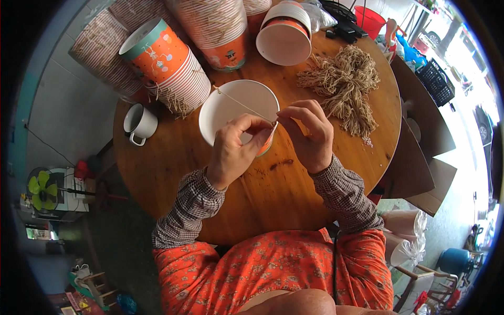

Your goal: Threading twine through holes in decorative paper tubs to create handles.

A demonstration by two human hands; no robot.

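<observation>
A paper bucket (pixel 231 97), white inside and orange outside, sits tilted on the round wooden table in front of me. A thin beige cord (pixel 244 106) is knotted at its far left rim and stretches across the mouth to the near right rim. My left hand (pixel 236 147) pinches the bucket's right rim where the cord arrives, thumb and index finger together. Close beside it, the fingertips of my right hand (pixel 311 131) are pinched at the same spot on what looks like the cord's end, mostly hidden by the fingers.
A pile of beige cords (pixel 349 84) lies on the table's right. Stacked orange buckets (pixel 168 68) stand far left, wrapped stacks (pixel 210 26) behind them, and more buckets (pixel 283 47) lie at the back. A white enamel mug (pixel 142 123) is near the left edge. Cardboard boxes (pixel 420 136) stand at right.
</observation>
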